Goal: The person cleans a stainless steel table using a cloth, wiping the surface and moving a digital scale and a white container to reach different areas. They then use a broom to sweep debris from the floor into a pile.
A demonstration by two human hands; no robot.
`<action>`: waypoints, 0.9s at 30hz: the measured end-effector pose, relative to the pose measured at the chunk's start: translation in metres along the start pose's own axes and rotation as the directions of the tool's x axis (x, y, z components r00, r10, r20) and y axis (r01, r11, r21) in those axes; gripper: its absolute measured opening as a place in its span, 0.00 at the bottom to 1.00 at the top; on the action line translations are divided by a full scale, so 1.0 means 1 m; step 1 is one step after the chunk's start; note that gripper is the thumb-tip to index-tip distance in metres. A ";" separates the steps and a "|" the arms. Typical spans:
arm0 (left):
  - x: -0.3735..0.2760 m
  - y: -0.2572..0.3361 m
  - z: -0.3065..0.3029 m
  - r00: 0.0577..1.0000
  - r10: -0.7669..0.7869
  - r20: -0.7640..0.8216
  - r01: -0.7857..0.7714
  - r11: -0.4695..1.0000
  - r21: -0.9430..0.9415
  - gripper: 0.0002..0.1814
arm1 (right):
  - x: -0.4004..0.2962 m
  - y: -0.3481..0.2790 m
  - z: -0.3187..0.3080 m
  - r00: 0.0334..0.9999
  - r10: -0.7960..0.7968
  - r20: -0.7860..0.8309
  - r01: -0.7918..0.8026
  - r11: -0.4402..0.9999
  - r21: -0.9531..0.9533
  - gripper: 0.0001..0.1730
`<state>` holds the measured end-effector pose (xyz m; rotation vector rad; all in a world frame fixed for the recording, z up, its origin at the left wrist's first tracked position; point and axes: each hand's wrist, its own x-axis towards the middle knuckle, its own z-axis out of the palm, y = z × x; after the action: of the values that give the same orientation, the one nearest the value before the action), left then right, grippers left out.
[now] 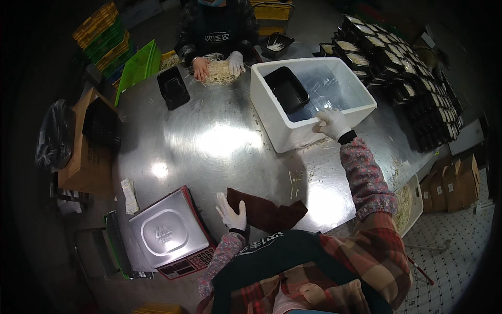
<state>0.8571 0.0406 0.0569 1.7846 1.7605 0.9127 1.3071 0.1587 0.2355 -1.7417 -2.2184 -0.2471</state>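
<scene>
My left hand, in a white glove, lies with fingers spread at the left end of a dark red cloth on the metal table. My right hand, gloved too, grips the near rim of a white foam box. Inside that box a black plastic tray leans at the left, beside a bluish, shiny bottom. Left of my left hand is a digital scale with a steel plate and a red body. Thin pale sprout-like scraps are scattered between the cloth and the box.
Across the table a co-worker's hands rest on a pile of pale sprouts, near a black tray. Stacked filled trays stand at the right. A cardboard box and green crate are at the left; a sprout-filled tub sits right.
</scene>
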 end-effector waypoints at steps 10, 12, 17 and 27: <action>0.109 0.016 0.029 0.980 -0.064 0.189 -0.022 0.907 0.421 0.55 | 0.031 0.023 -0.044 0.998 0.068 -0.015 -0.062 0.962 0.266 0.09; 0.159 0.014 0.043 0.969 -0.023 0.247 -0.095 0.885 0.456 0.55 | 0.038 0.024 -0.051 0.999 0.044 -0.009 -0.039 0.956 0.289 0.16; 0.257 0.055 0.109 0.965 0.094 0.245 -0.188 0.900 0.394 0.54 | 0.046 0.027 -0.069 0.999 0.034 0.036 -0.045 0.922 0.385 0.20; 0.108 0.253 0.304 0.425 0.510 0.748 -0.630 0.760 -0.160 0.43 | 0.060 0.048 -0.083 0.996 -0.020 0.087 -0.022 0.888 0.460 0.20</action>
<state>1.2469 0.1680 0.0532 2.4355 0.6500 0.1131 1.3520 0.1982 0.3317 -1.5103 -2.1089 0.3447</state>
